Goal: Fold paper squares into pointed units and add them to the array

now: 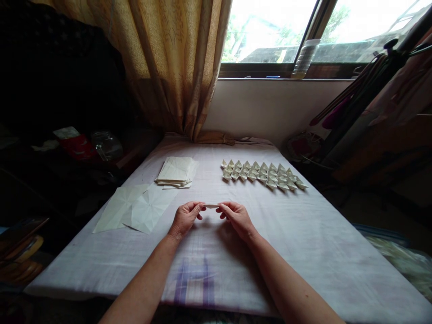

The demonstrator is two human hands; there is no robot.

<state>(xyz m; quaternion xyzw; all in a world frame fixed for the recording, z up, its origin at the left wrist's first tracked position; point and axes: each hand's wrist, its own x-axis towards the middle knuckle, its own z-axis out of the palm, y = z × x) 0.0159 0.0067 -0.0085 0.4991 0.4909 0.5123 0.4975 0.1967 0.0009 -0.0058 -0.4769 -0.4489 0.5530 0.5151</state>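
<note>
My left hand (186, 217) and my right hand (236, 217) meet over the middle of a cloth-covered table (303, 234). Between their pinched fingertips is a small folded piece of white paper (211, 206), held edge-on just above the cloth. Both hands have their fingers curled closed on its ends. To the left lie two creased, unfolded paper sheets (135, 209), and behind them sits a stack of paper squares (176, 171). Farther back right, several small folded paper boats (263, 173) are lined up in rows.
A tan curtain (175, 63) hangs behind the table, beside a window (303, 31) with a plastic bottle (304, 58) on its sill. Dark clutter with a glass jar (107, 145) crowds the left side. Bags and fabric fill the right.
</note>
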